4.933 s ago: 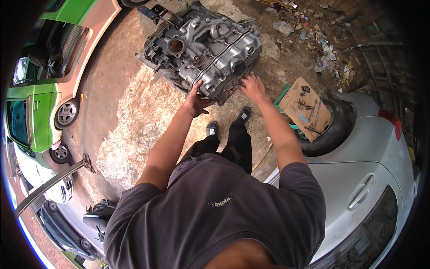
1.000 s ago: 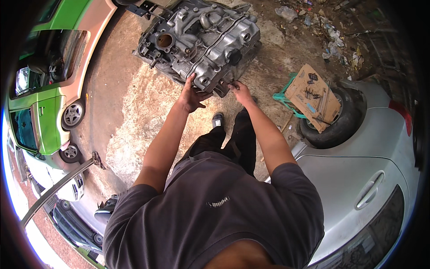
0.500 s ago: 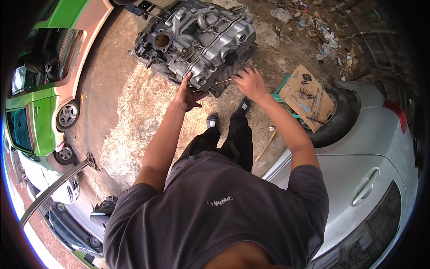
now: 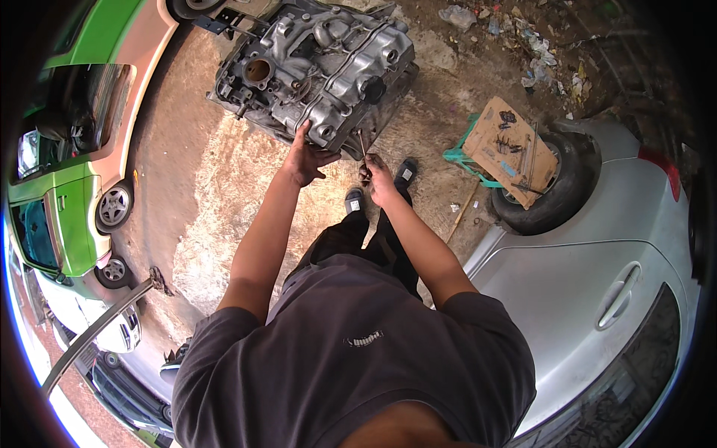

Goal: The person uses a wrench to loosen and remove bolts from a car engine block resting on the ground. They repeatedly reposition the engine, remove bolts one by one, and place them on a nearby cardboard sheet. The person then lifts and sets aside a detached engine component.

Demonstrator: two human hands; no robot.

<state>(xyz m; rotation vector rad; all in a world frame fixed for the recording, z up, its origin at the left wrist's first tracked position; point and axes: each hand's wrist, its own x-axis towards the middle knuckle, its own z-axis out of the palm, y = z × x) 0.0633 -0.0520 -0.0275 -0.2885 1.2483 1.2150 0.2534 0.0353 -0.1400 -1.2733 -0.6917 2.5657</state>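
Note:
A grey metal car engine (image 4: 317, 67) stands in front of me, with a round open throat on its left and a black cap at its near right. My left hand (image 4: 303, 161) rests against its near corner, index finger up on the metal and the others spread apart. Closed around the near end of a thin metal wrench (image 4: 363, 142) is my right hand (image 4: 376, 179). The wrench points away from me, its far end at the engine's near face. The engine's edge hides what it meets there.
On the right, a board (image 4: 515, 153) with small parts and tools lies over a green stool (image 4: 459, 153) and a tyre (image 4: 556, 201). A silver car (image 4: 575, 299) flanks my right; a green and peach vehicle (image 4: 75, 201) is at left. Litter (image 4: 541, 56) covers the far right ground.
My right hand has swung left and toward me with the wrench, turning it from sideways to pointing away from me. My left hand keeps its place on the engine.

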